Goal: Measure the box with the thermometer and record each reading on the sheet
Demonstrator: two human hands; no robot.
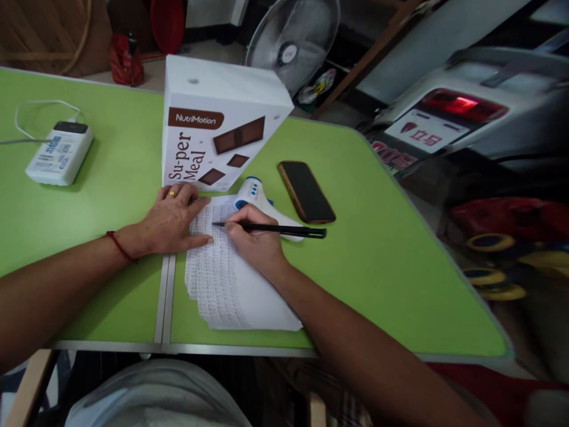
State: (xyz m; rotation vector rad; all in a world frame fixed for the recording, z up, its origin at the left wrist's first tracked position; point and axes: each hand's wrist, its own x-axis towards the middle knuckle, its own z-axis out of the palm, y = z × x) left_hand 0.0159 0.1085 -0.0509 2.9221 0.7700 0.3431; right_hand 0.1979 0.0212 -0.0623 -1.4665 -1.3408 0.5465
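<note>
Sheets of paper covered with dense rows of handwriting lie on the green table, stacked unevenly. My right hand grips a black pen, its tip at the written lines near the top of the sheet. My left hand rests flat with fingers spread, thumb and fingertips on the paper's left edge. A white infrared thermometer with blue buttons lies partly behind my right hand. Just beyond my left fingers stands a white NutriMotion box.
To the right of the box lies a dark smartphone in a brown case. A white power adapter with cables sits at the table's left. Past the table are a fan and a white scooter with a red tail light.
</note>
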